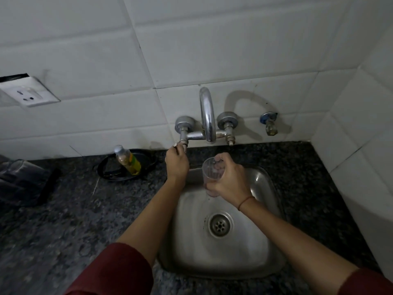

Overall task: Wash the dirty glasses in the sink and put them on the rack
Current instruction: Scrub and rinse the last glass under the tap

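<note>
Dim, grainy; faucet shadow on tiles; wide-angle bending at edges.

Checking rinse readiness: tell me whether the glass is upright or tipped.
Tipped: the glass leans, mouth toward the spout, held in the right hand.

head | looks steeply down, close | over sink

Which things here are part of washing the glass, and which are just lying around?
In use: glass in right hand; tap handle under left hand; spout; sink.

Lying about: bottle, black dish, wall socket, small valve.
</note>
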